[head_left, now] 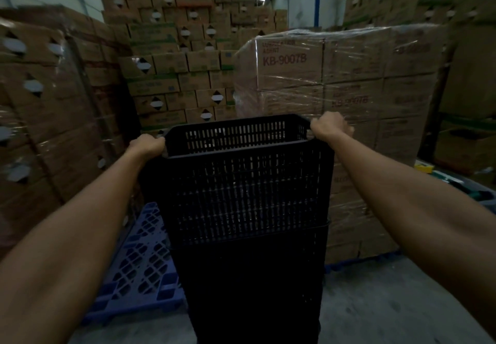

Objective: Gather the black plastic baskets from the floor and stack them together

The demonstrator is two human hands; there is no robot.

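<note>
My left hand (148, 143) is closed on the left rim of the top black slatted basket (241, 182), and my right hand (331, 126) is closed on its right rim, so it sits between my hands. It nests into the basket stack (257, 284) standing on the concrete floor (389, 303), beside a blue plastic pallet (139, 268).
</note>
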